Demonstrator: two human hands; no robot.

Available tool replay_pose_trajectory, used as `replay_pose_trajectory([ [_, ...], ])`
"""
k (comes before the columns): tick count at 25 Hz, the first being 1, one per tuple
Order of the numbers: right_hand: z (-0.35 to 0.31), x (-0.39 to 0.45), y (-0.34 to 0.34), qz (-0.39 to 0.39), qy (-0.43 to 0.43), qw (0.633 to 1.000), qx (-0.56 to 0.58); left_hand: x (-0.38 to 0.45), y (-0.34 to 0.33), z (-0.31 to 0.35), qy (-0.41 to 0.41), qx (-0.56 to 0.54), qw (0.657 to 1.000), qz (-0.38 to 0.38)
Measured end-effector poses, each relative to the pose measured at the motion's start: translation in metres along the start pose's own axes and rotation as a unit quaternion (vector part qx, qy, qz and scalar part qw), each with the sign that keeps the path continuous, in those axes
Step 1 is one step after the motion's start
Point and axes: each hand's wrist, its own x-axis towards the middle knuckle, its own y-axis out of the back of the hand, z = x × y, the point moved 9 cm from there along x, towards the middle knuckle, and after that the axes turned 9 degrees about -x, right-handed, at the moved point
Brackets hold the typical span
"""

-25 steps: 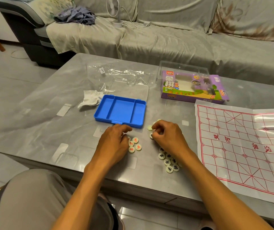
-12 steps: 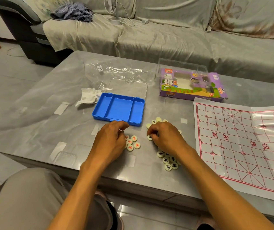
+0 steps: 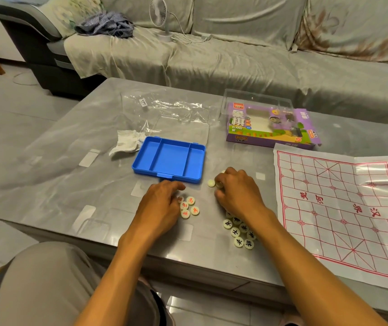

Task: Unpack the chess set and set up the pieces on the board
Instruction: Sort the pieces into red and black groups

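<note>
Chess pieces, round cream discs, lie in two loose clusters at centre frame on the grey table. Red-lettered pieces: a small group just right of the left hand, touching its fingers. Black-lettered pieces: a heap below and under the right hand, partly hidden by the wrist. One blank-faced disc sits at the right hand's fingertips, toward the tray.

Left hand: palm down, fingers loosely bent over the table; whether they grasp a piece cannot be told. Right hand: fingers curled down over pieces near the blank disc; the grasp itself is hidden.

Blue tray, three compartments, just above both hands, with its clear lid behind it. Paper board, red grid, lies flat at right of frame, no pieces on it. Purple box above the board. Crumpled tissue left of the tray; clear plastic bag behind it. Sofa along the top of frame, small fan on it.
</note>
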Motion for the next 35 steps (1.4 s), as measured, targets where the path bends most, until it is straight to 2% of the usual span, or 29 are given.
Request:
replay_pose_trajectory([
  [3, 0.003, 0.001, -0.005, -0.005, -0.02, 1.0, 0.021, -0.001, 0.003, -0.006, 0.008, 0.006, 1.0, -0.007],
  [7, 0.018, -0.002, -0.009, -0.033, -0.056, 0.991, 0.118, 0.003, 0.002, -0.005, 0.017, 0.005, 1.0, -0.013],
  [10, 0.023, -0.002, -0.008, -0.053, -0.063, 0.991, 0.104, 0.005, -0.001, -0.006, 0.027, 0.006, 1.0, -0.012],
  [13, 0.026, -0.002, -0.005, -0.041, -0.062, 0.995, 0.071, 0.006, -0.002, -0.009, 0.029, 0.004, 1.0, -0.011],
  [16, 0.032, -0.007, -0.005, -0.034, -0.065, 0.992, 0.1, 0.006, -0.002, -0.009, 0.025, 0.003, 1.0, -0.012],
  [20, 0.032, -0.011, -0.006, -0.056, -0.029, 0.994, 0.089, 0.006, -0.003, -0.01, 0.026, 0.006, 1.0, -0.016],
  [25, 0.022, -0.021, -0.003, -0.021, -0.009, 0.993, 0.114, 0.007, -0.003, -0.011, 0.026, 0.007, 1.0, -0.012],
  [30, 0.012, -0.027, -0.009, -0.093, 0.022, 0.989, 0.116, 0.007, -0.004, -0.012, 0.029, 0.008, 0.999, -0.012],
  [35, 0.023, -0.028, -0.007, -0.083, -0.002, 0.987, 0.138, 0.007, -0.004, -0.009, 0.03, 0.014, 0.999, -0.009],
])
